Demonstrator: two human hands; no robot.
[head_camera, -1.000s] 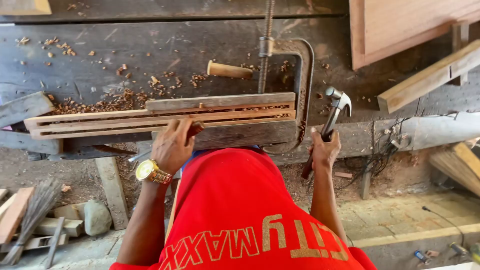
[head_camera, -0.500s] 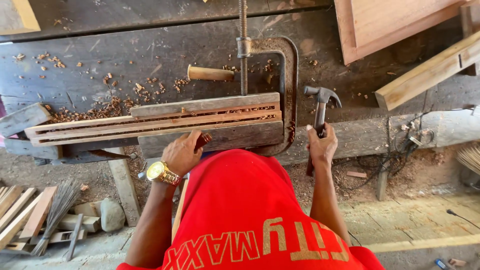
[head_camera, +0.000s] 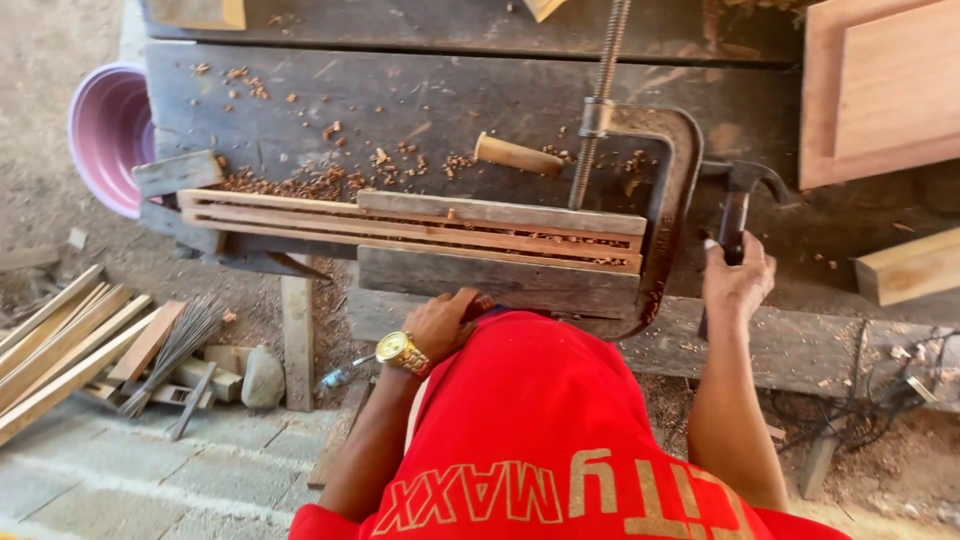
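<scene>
Lowered, the right hand (head_camera: 738, 282) grips the hammer (head_camera: 738, 205); left hand (head_camera: 440, 322) curled; purple basin (head_camera: 108, 135) empty.

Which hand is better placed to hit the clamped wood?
Probably the right hand: it holds the hammer beside the wooden frame. The left hand rests low at the frame's near edge.

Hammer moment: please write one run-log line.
right hand: grips hammer | left hand: on wooden frame | clamp: holds frame
</scene>
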